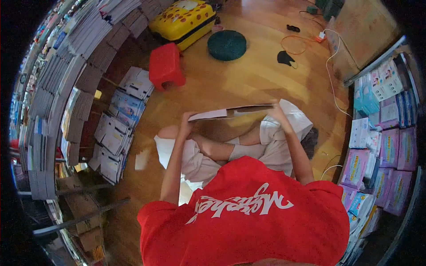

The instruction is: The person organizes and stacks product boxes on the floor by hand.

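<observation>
A thin flat cardboard piece (208, 115), whitish on the part facing up, spans the space above my crossed legs and shows nearly edge-on. My left hand (186, 120) is closed on its left end. At the other end my right hand (278, 111) grips the edge near my knee, slightly blurred. Whether the piece is a folded carton or a single sheet cannot be made out. A white sheet (188, 191) lies by my lap, partly hidden by my left arm and red shirt.
Stacks of flat printed cartons (113, 137) lie on the floor at left, beside tall shelves of stacked cardboard (66, 88). Purple packs (390, 148) fill the right shelf. Ahead are a red stool (165, 66), yellow suitcase (184, 22), green round cushion (226, 44) and an orange cable (295, 37).
</observation>
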Demonstrator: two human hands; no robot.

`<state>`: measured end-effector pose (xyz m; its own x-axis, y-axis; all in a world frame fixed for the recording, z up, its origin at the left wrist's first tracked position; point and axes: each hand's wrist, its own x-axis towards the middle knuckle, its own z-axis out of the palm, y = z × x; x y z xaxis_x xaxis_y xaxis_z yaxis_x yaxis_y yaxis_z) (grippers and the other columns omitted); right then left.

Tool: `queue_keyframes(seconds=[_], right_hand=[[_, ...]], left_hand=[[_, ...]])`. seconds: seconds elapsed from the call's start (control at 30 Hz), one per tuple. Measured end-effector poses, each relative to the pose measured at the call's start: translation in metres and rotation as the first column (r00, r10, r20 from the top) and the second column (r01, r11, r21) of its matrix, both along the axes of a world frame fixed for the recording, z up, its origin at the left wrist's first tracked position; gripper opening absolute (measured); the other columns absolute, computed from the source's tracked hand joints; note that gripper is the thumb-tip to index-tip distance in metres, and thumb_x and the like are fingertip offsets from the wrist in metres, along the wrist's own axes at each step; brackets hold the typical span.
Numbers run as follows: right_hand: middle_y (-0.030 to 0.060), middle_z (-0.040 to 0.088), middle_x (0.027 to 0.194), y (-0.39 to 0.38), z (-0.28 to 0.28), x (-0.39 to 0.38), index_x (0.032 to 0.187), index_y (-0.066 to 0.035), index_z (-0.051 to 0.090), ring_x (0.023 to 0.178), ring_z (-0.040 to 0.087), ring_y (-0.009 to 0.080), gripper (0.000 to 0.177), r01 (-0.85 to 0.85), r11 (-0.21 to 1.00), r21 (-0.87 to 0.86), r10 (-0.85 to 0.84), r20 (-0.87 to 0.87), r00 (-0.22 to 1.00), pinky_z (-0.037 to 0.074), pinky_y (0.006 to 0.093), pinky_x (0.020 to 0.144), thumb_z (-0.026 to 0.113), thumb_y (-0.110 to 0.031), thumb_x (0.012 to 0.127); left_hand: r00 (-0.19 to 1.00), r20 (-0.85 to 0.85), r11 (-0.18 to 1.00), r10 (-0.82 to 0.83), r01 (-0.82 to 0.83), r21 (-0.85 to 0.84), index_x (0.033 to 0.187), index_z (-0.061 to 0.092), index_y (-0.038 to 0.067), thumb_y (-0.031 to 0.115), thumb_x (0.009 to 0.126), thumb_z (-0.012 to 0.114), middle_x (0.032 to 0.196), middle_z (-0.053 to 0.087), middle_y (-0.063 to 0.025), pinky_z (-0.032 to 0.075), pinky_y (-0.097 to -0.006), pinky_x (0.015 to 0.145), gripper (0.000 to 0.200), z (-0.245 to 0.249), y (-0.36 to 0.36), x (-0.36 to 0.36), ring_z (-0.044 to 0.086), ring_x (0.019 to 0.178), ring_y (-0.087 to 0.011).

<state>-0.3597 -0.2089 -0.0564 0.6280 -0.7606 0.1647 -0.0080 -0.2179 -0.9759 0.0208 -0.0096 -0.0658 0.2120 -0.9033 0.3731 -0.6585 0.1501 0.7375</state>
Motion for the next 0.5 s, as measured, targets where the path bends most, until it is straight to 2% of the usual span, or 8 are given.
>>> queue_keyframes(seconds=[0.1,0.2,0.27,0.33,0.37,0.4,0.43,0.5], right_hand=[[0.0063,0.066,0.095,-0.006,0.007,0.004,0.103,0.004,0.061,0.082,0.060,0.0127,0.035,0.067,0.992,-0.103,-0.074,-0.067,0.995,0.048,0.0283,0.076,0.072,-0.009,0.072],[0.0047,0.065,0.089,0.004,0.000,0.007,0.099,0.004,0.062,0.076,0.058,0.0113,0.031,0.135,0.989,-0.057,-0.140,-0.085,0.987,0.048,0.0264,0.069,0.071,-0.010,0.073],[0.0030,0.064,0.086,0.002,0.001,0.014,0.097,0.004,0.062,0.072,0.057,0.0100,0.028,0.123,0.991,-0.057,-0.128,-0.108,0.986,0.047,0.0252,0.063,0.071,-0.011,0.074],[0.0024,0.064,0.084,0.011,0.011,0.012,0.096,0.004,0.062,0.068,0.055,0.0096,0.027,0.105,0.990,-0.094,-0.116,-0.124,0.985,0.046,0.0250,0.060,0.070,-0.012,0.076],[0.0027,0.064,0.083,0.014,0.014,0.011,0.096,0.004,0.062,0.066,0.055,0.0097,0.027,0.106,0.990,-0.097,-0.115,-0.094,0.989,0.046,0.0253,0.059,0.070,-0.013,0.076],[0.0027,0.063,0.084,0.018,0.027,0.009,0.097,0.003,0.062,0.069,0.055,0.0099,0.026,0.104,0.984,-0.144,-0.124,-0.138,0.983,0.046,0.0247,0.061,0.069,-0.013,0.077],[0.0026,0.063,0.085,0.024,0.039,0.008,0.099,0.003,0.061,0.071,0.056,0.0101,0.026,0.106,0.976,-0.189,-0.141,-0.181,0.973,0.045,0.0242,0.064,0.068,-0.013,0.079],[0.0038,0.063,0.091,0.032,0.033,0.006,0.100,0.002,0.061,0.079,0.056,0.0099,0.025,0.059,0.998,0.004,-0.058,-0.181,0.982,0.043,0.0242,0.072,0.066,-0.012,0.081]], left_hand=[[0.957,-0.287,0.978,-0.038,0.095,0.187,0.088,0.067,0.002,-0.003,0.061,0.064,0.082,0.066,-0.0150,0.047,-0.0362,0.073,0.028,0.039,-0.001,-0.023,0.062,0.077,-0.0283],[0.980,0.192,0.930,-0.061,-0.014,0.367,0.094,0.065,0.003,-0.006,0.063,0.059,0.088,0.064,-0.0167,0.046,-0.0377,0.077,0.033,0.033,0.001,-0.026,0.059,0.084,-0.0343],[0.987,0.159,0.968,-0.020,-0.021,0.250,0.100,0.063,0.003,-0.008,0.063,0.055,0.095,0.063,-0.0178,0.045,-0.0389,0.078,0.039,0.004,-0.004,-0.018,0.058,0.089,-0.0367],[0.987,0.134,0.992,0.085,-0.097,0.087,0.102,0.062,0.002,-0.001,0.069,0.058,0.092,0.063,-0.0154,0.046,-0.0370,0.074,0.032,-0.021,-0.003,-0.019,0.059,0.085,-0.0307],[0.981,-0.163,0.983,0.107,-0.080,0.167,0.100,0.062,0.001,0.003,0.074,0.060,0.089,0.063,-0.0133,0.046,-0.0346,0.073,0.027,-0.007,-0.009,-0.020,0.058,0.084,-0.0252],[0.883,-0.449,0.972,0.136,-0.032,0.231,0.099,0.062,0.000,0.008,0.078,0.062,0.087,0.063,-0.0113,0.046,-0.0322,0.072,0.023,0.016,-0.010,-0.021,0.058,0.082,-0.0197],[0.839,-0.498,0.964,0.218,-0.106,0.242,0.097,0.061,-0.001,0.011,0.080,0.062,0.086,0.062,-0.0103,0.045,-0.0312,0.072,0.021,0.039,-0.010,-0.022,0.056,0.082,-0.0172],[0.722,-0.594,0.933,0.355,-0.236,0.271,0.094,0.061,-0.003,0.016,0.084,0.063,0.083,0.061,-0.0084,0.045,-0.0290,0.070,0.022,0.083,-0.004,-0.023,0.054,0.081,-0.0123]])
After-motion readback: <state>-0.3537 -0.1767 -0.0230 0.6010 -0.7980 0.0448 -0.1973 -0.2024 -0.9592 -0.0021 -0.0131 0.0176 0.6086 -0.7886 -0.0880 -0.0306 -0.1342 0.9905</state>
